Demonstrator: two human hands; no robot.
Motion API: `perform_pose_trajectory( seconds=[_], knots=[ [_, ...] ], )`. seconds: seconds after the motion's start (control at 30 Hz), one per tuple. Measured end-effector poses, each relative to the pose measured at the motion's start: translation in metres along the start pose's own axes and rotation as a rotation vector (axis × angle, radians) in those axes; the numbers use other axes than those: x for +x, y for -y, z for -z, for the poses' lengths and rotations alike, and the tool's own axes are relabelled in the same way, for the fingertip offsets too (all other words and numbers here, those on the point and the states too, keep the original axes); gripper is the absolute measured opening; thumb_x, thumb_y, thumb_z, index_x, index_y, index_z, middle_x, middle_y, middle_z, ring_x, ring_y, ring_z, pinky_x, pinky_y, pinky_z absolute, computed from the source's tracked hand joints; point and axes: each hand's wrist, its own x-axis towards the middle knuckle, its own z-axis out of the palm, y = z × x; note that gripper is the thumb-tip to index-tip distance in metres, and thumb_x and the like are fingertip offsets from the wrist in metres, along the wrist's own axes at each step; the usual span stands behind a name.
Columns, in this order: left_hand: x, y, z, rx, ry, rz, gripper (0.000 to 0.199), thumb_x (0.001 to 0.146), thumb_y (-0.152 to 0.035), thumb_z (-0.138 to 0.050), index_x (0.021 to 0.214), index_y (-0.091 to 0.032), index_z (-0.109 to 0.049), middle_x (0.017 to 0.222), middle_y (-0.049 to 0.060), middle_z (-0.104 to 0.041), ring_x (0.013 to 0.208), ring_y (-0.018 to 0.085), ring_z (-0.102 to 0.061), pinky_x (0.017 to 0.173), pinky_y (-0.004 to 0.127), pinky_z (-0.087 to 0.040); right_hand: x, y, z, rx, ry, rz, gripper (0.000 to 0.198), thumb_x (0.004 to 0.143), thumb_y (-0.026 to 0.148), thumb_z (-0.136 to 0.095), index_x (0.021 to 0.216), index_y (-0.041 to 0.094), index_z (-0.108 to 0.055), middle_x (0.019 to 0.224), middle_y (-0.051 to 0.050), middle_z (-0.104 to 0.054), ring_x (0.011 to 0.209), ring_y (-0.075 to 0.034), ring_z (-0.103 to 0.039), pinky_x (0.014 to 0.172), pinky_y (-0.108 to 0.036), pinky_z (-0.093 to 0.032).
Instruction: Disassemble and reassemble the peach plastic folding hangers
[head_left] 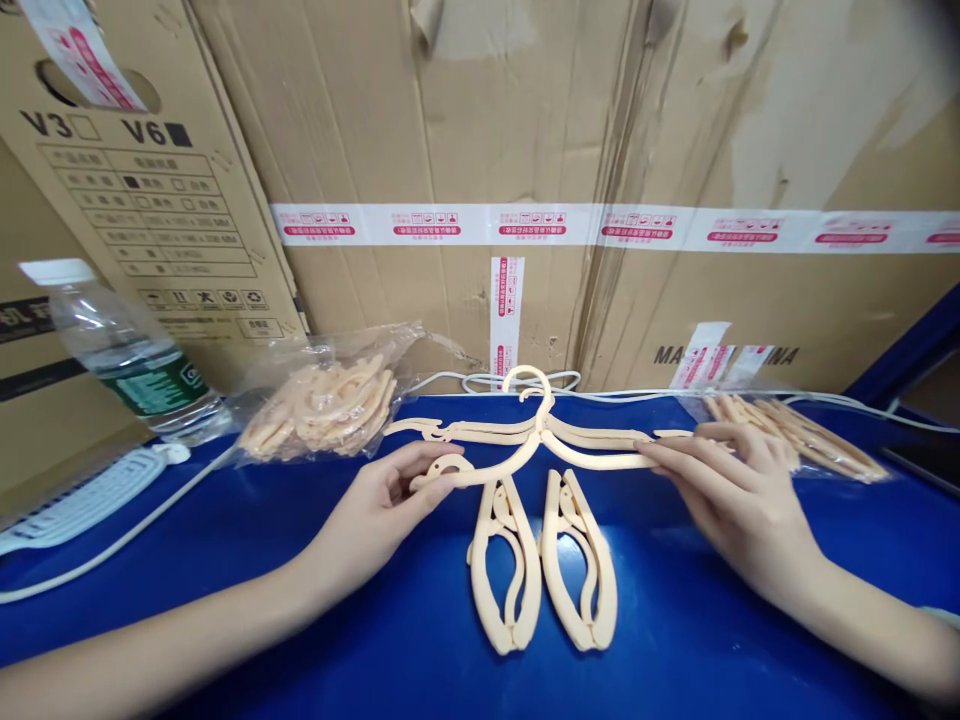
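Between my hands is an unfolded cream plastic folding hanger (529,440), its hook pointing up and away from me. My left hand (394,490) pinches the end of its left arm, near a rounded notch, between thumb and fingers. At the other end my right hand (739,485) has its fingers closed over the right arm's tip, which they hide. Just behind lies at least one more unfolded hanger (480,430), partly covered by the held one. Two folded hangers (529,590) (555,590) lie side by side on the blue table (360,640), nearer to me.
A clear bag of cream hanger parts (330,400) lies at the left, another bag of cream pieces (825,440) at the right. A water bottle (142,350) and a pale slatted object (90,495) stand far left. White cable (637,395) runs before the cardboard boxes (420,130).
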Motion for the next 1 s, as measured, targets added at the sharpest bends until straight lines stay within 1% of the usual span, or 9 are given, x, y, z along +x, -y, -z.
perform_pose_trajectory(
  seconds=[0.1,0.2,0.33,0.43,0.57,0.7,0.83,0.9,1.0],
  knots=[
    [0.0,0.003,0.0,0.024,-0.08,0.013,0.033,0.081,-0.039,-0.069,0.107,-0.019,-0.066,0.066,-0.004,-0.058,0.059,0.01,-0.05,0.058,0.022,-0.042,-0.001,-0.003,0.007,-0.127,0.038,0.073,0.025,0.094,0.007,-0.051,0.114,0.018,-0.06,0.102,-0.008,-0.073,0.081,-0.025,-0.06,0.069,-0.038,-0.039],
    [-0.002,0.004,-0.002,0.003,-0.12,0.027,0.035,0.079,-0.039,-0.07,0.107,-0.018,-0.067,0.064,-0.004,-0.06,0.059,0.011,-0.052,0.058,0.022,-0.045,-0.002,-0.001,0.01,-0.136,0.047,0.11,0.03,0.093,0.001,-0.046,0.117,0.015,-0.059,0.108,-0.011,-0.071,0.087,-0.023,-0.064,0.07,-0.035,-0.042],
    [-0.004,0.003,-0.006,-0.05,-0.167,0.046,0.035,0.078,-0.038,-0.072,0.105,-0.018,-0.067,0.067,-0.003,-0.063,0.061,0.011,-0.057,0.062,0.022,-0.049,-0.004,0.003,0.006,-0.075,0.036,0.045,0.036,0.093,0.002,-0.043,0.119,0.021,-0.059,0.129,-0.013,-0.059,0.1,-0.027,-0.063,0.078,-0.04,-0.045],
    [-0.004,0.004,-0.007,-0.103,-0.179,0.047,0.033,0.077,-0.037,-0.074,0.103,-0.018,-0.067,0.07,-0.003,-0.065,0.062,0.01,-0.058,0.063,0.021,-0.051,-0.003,0.008,0.001,0.184,-0.024,-0.083,0.039,0.093,0.004,-0.045,0.123,0.025,-0.057,0.135,-0.012,-0.049,0.108,-0.025,-0.06,0.084,-0.04,-0.05],
    [-0.004,0.003,-0.007,-0.18,-0.171,0.046,0.031,0.076,-0.035,-0.077,0.101,-0.018,-0.068,0.08,-0.001,-0.069,0.068,0.01,-0.062,0.067,0.02,-0.052,-0.001,0.013,0.001,0.518,-0.001,-0.323,0.034,0.093,0.018,-0.057,0.124,0.03,-0.058,0.116,-0.004,-0.064,0.102,-0.021,-0.064,0.089,-0.034,-0.052],
    [-0.004,0.0,-0.008,-0.343,-0.207,0.108,0.029,0.073,-0.032,-0.08,0.095,-0.018,-0.069,0.09,0.0,-0.071,0.081,0.013,-0.066,0.081,0.023,-0.055,0.004,0.013,0.004,0.84,0.037,-0.658,0.022,0.088,0.034,-0.066,0.109,0.03,-0.068,0.108,-0.003,-0.07,0.097,-0.021,-0.067,0.084,-0.031,-0.055],
    [-0.005,-0.008,-0.01,-0.412,-0.189,0.147,0.025,0.07,-0.03,-0.083,0.087,-0.018,-0.07,0.089,0.0,-0.069,0.089,0.014,-0.065,0.077,0.02,-0.055,0.016,0.015,0.006,1.22,0.037,-0.923,0.032,0.079,0.04,-0.075,0.107,0.028,-0.066,0.101,-0.005,-0.072,0.097,-0.022,-0.067,0.087,-0.033,-0.054],
    [-0.006,-0.012,-0.011,-0.4,-0.166,0.136,0.023,0.071,-0.03,-0.082,0.084,-0.018,-0.069,0.089,0.0,-0.068,0.087,0.014,-0.064,0.073,0.019,-0.055,0.023,0.02,0.009,1.379,0.037,-1.001,0.038,0.075,0.038,-0.079,0.108,0.027,-0.064,0.101,-0.005,-0.071,0.095,-0.02,-0.067,0.088,-0.033,-0.053],
    [-0.008,-0.018,-0.014,-0.378,-0.084,0.135,0.02,0.076,-0.032,-0.078,0.088,-0.019,-0.069,0.091,0.001,-0.068,0.086,0.015,-0.064,0.073,0.021,-0.056,0.034,0.032,0.012,1.512,0.043,-1.044,0.046,0.073,0.033,-0.083,0.113,0.027,-0.06,0.103,-0.004,-0.069,0.093,-0.016,-0.065,0.088,-0.029,-0.051]
  ],
)
